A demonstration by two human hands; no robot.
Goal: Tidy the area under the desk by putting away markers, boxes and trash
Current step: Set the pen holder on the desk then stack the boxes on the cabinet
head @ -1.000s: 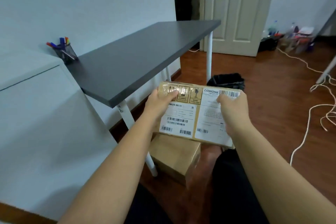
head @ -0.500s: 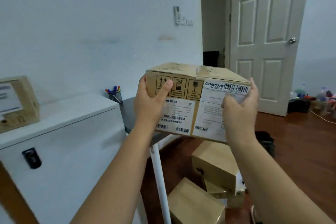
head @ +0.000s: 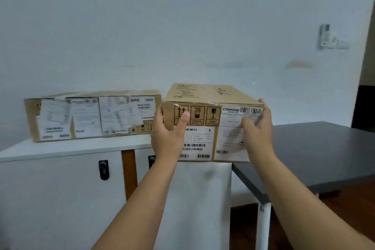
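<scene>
Raised from beside the desk to cabinet-top (head: 81, 148) height, the taped shipping carton (head: 211, 124) – stiff, seemingly light – sits clamped between left hand (head: 168, 138) and right hand (head: 256, 130) at its 2 ends – a sound hold

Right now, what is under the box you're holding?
The box, gripped by the left hand and right hand, sits above the white cabinet edge. Whether it is touching the top is hidden.

- Held cardboard box (head: 211, 95): matt brown card, glossy clear tape, white paper labels.
- Second cardboard box (head: 93, 115): the same card, layered paper labels.
- Cabinet (head: 60, 189): smooth white.
- Desk (head: 316, 148): matt dark grey top.
</scene>
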